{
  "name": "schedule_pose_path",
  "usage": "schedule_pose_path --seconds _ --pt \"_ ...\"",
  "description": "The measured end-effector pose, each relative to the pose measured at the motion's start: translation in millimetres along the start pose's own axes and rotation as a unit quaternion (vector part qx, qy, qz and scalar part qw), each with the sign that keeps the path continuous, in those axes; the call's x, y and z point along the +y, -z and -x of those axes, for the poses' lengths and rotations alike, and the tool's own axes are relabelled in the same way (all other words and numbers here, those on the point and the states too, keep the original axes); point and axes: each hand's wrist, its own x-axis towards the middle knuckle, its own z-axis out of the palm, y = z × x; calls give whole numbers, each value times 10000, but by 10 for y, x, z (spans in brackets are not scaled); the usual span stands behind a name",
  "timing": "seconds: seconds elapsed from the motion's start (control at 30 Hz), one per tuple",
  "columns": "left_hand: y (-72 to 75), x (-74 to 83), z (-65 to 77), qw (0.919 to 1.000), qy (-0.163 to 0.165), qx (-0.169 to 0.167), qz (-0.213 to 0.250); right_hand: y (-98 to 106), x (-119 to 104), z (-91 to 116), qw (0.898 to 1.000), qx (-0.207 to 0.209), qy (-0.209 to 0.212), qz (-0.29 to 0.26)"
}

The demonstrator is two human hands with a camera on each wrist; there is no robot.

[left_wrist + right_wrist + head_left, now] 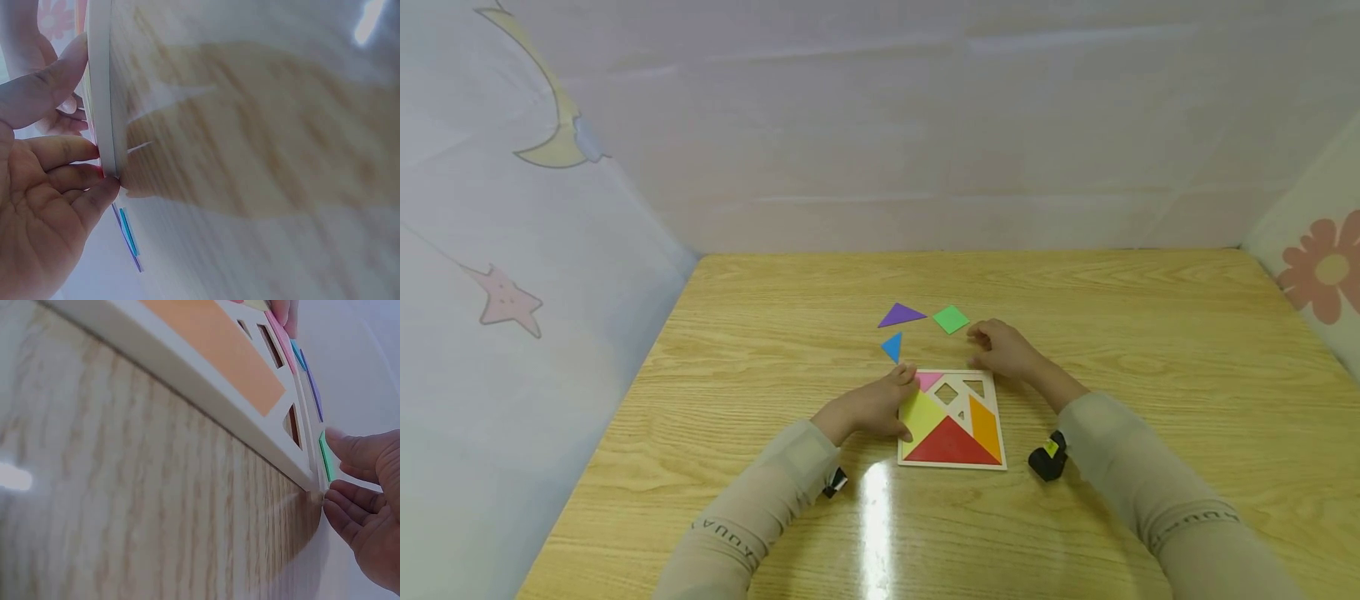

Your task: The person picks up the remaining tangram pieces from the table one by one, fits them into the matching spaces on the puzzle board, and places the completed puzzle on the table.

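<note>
A wooden tangram board [952, 467] holds a red triangle [951, 442], a yellow triangle [922, 415], an orange parallelogram [984, 427] and a pink piece [928, 380]. My left hand [880, 403] rests on the board's left side, fingers at the upper left corner and thumb over the yellow triangle. Beyond the board lie a blue triangle [892, 347], a purple triangle [901, 314] and a green square [951, 319]. Close to the green square, my right hand [1004, 348] hovers by the board's upper right corner, fingers loosely bent with nothing between them [375, 494].
The wood-grain table [775, 333] runs back to a pale cloth wall [955, 150]. Black wrist devices show under both sleeves, the right one [1048, 457] beside the board. Square and triangular cut-outs [947, 394] in the board show the wood below.
</note>
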Motion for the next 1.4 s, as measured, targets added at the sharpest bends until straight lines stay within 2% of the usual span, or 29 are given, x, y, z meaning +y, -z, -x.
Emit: schedule_pose_path --seconds 0.63,1.03,1.4 --pt "-13 -11 -5 10000 32 -12 -8 -36 -23 -139 9999 74 54 120" --pt "-6 -21 -17 10000 50 -18 18 -34 -44 -208 9990 196 9 408" --pt "3 -16 -7 9999 -74 36 -78 -38 -57 -268 9979 260 30 585"
